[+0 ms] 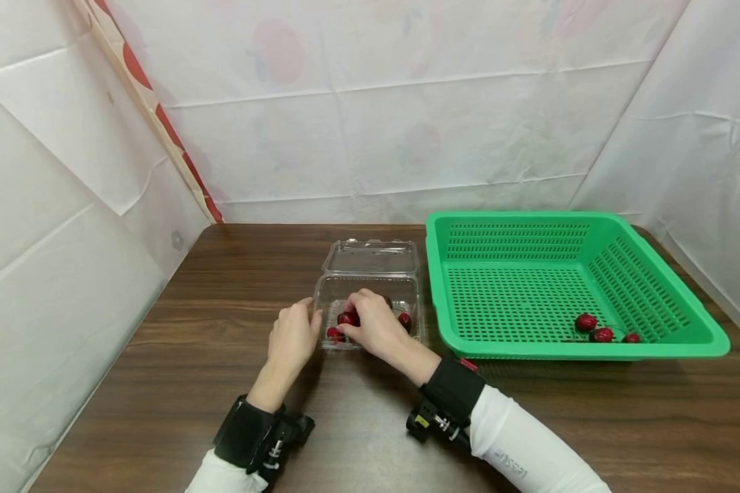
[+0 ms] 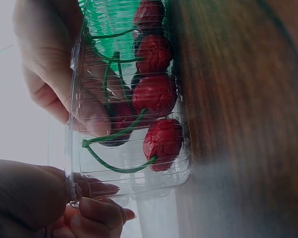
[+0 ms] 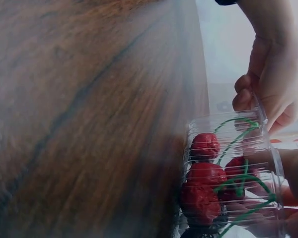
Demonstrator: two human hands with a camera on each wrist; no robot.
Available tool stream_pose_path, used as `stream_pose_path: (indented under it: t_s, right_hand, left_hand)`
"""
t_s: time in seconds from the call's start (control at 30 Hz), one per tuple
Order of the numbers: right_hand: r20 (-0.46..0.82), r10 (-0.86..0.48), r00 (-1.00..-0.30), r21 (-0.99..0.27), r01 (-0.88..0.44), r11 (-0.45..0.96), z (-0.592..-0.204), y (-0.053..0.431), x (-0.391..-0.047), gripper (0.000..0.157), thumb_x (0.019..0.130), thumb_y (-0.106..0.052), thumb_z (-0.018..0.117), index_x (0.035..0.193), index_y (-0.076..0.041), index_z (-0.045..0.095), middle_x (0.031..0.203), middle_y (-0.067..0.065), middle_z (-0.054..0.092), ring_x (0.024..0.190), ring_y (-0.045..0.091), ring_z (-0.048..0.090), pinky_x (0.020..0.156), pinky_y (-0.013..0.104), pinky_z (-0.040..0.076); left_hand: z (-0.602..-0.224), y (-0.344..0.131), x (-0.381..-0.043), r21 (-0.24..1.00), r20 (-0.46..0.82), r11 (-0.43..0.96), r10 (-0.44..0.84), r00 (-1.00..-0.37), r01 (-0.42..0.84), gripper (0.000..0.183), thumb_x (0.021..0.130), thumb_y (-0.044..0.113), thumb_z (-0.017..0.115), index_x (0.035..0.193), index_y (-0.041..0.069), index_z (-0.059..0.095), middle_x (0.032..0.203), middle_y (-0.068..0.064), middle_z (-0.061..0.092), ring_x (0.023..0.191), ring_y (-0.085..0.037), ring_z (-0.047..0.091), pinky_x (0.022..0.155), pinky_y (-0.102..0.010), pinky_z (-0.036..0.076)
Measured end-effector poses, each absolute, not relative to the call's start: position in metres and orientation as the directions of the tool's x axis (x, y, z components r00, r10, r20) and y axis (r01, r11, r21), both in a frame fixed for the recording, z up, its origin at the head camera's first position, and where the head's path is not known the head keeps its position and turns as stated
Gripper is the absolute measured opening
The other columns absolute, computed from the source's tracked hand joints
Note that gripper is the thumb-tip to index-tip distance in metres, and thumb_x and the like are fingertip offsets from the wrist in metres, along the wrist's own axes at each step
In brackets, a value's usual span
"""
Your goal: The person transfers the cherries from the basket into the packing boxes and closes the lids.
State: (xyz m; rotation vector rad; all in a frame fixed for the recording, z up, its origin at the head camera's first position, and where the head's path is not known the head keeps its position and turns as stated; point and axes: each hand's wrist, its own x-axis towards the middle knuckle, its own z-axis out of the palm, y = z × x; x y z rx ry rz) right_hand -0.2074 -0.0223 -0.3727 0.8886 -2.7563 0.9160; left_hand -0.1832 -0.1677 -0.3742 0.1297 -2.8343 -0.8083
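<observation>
A clear plastic clamshell box (image 1: 323, 298) sits on the table with its lid (image 1: 371, 257) folded back. My left hand (image 1: 292, 333) pinches the box's left rim, thumb and fingers on either side of it in the left wrist view. Inside the box, my right hand (image 1: 379, 325) reaches down and holds a dark red cherry (image 2: 120, 119) between thumb and fingers. Several more red cherries with green stems, such as this cherry (image 2: 163, 144), lie on the box's bottom. The right hand hides part of the contents in the head view.
Right of the box stands a large green plastic basket (image 1: 499, 350), with several cherries (image 1: 601, 335) in its front right part. The brown wooden table (image 1: 179, 383) meets pale hanging sheets (image 1: 376, 137) at the back and sides.
</observation>
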Motion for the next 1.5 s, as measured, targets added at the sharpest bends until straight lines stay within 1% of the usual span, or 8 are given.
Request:
stream_pose_path:
  t_s: [0.33, 0.43, 0.77, 0.9, 1.03, 1.23, 1.37, 1.5]
  right_hand:
    - [0.28, -0.519, -0.808, -0.483, -0.586, 0.651, -0.375, -0.023, -0.206, 0.027, 0.078, -0.017, 0.068, 0.099, -0.001, 0.062, 0.099, 0.012, 0.059, 0.09, 0.021, 0.057, 0.073, 0.027, 0.046]
    - [0.28, -0.513, -0.812, -0.491, -0.58, 0.65, -0.375, -0.023, -0.206, 0.028, 0.078, -0.015, 0.068, 0.101, -0.001, 0.062, 0.1, 0.012, 0.059, 0.092, 0.021, 0.057, 0.075, 0.028, 0.046]
    - [0.284, -0.512, -0.811, -0.495, -0.581, 0.647, -0.374, -0.021, -0.206, 0.029, 0.079, -0.016, 0.067, 0.103, 0.0, 0.062, 0.103, 0.012, 0.06, 0.099, 0.021, 0.056, 0.08, 0.029, 0.045]
    - [0.323, -0.506, -0.8, -0.496, -0.598, 0.629, -0.372, -0.02, -0.204, 0.027, 0.079, -0.015, 0.067, 0.101, 0.0, 0.063, 0.1, 0.011, 0.061, 0.095, 0.021, 0.057, 0.077, 0.029, 0.046]
    - [0.368, -0.498, -0.785, -0.514, -0.618, 0.594, -0.369, -0.017, -0.202, 0.021, 0.078, -0.01, 0.067, 0.095, 0.001, 0.063, 0.094, 0.012, 0.061, 0.08, 0.021, 0.058, 0.067, 0.028, 0.047]
    - [0.398, -0.492, -0.774, -0.527, -0.632, 0.567, -0.363, -0.012, -0.194, 0.016, 0.079, -0.008, 0.066, 0.092, 0.0, 0.063, 0.087, 0.011, 0.06, 0.065, 0.017, 0.052, 0.056, 0.023, 0.041]
    - [0.414, -0.495, -0.763, -0.515, -0.645, 0.564, -0.357, -0.008, -0.188, 0.013, 0.079, -0.008, 0.066, 0.09, -0.001, 0.064, 0.081, 0.007, 0.058, 0.061, 0.015, 0.049, 0.053, 0.022, 0.038]
    - [0.428, -0.497, -0.755, -0.51, -0.656, 0.556, -0.352, -0.005, -0.182, 0.011, 0.078, -0.009, 0.066, 0.088, -0.003, 0.064, 0.079, 0.005, 0.058, 0.064, 0.018, 0.053, 0.055, 0.021, 0.04]
  left_hand:
    - [-0.374, -0.167, -0.182, 0.529, 0.161, 0.848, -0.139, -0.977, -0.033, 0.034, 0.087, 0.013, 0.054, 0.113, -0.008, 0.055, 0.088, -0.022, 0.063, 0.047, -0.019, 0.045, 0.038, -0.031, 0.033]
    - [-0.374, -0.167, -0.182, 0.527, 0.161, 0.849, -0.14, -0.977, -0.035, 0.034, 0.087, 0.013, 0.054, 0.113, -0.008, 0.055, 0.086, -0.021, 0.063, 0.047, -0.019, 0.044, 0.038, -0.031, 0.032]
    - [-0.373, -0.167, -0.182, 0.529, 0.152, 0.848, -0.139, -0.979, -0.038, 0.033, 0.088, 0.013, 0.054, 0.113, -0.008, 0.055, 0.09, -0.022, 0.062, 0.046, -0.018, 0.044, 0.038, -0.03, 0.031]
    - [-0.373, -0.167, -0.182, 0.53, 0.152, 0.848, -0.134, -0.979, -0.034, 0.033, 0.087, 0.013, 0.054, 0.113, -0.008, 0.055, 0.09, -0.022, 0.062, 0.047, -0.018, 0.044, 0.038, -0.029, 0.032]
    - [-0.373, -0.167, -0.182, 0.53, 0.155, 0.848, -0.135, -0.979, -0.033, 0.033, 0.087, 0.012, 0.054, 0.113, -0.008, 0.055, 0.091, -0.022, 0.062, 0.048, -0.019, 0.046, 0.039, -0.03, 0.034]
    - [-0.373, -0.167, -0.182, 0.529, 0.157, 0.848, -0.137, -0.978, -0.034, 0.033, 0.087, 0.013, 0.053, 0.113, -0.008, 0.056, 0.094, -0.023, 0.062, 0.052, -0.021, 0.05, 0.041, -0.033, 0.037]
    - [-0.373, -0.167, -0.182, 0.535, 0.153, 0.844, -0.136, -0.979, -0.033, 0.034, 0.087, 0.013, 0.053, 0.114, -0.008, 0.055, 0.091, -0.022, 0.063, 0.049, -0.02, 0.048, 0.039, -0.032, 0.036]
    - [-0.374, -0.168, -0.182, 0.54, 0.147, 0.841, -0.14, -0.979, -0.039, 0.034, 0.087, 0.013, 0.053, 0.114, -0.008, 0.055, 0.078, -0.019, 0.063, 0.044, -0.017, 0.044, 0.037, -0.029, 0.032]
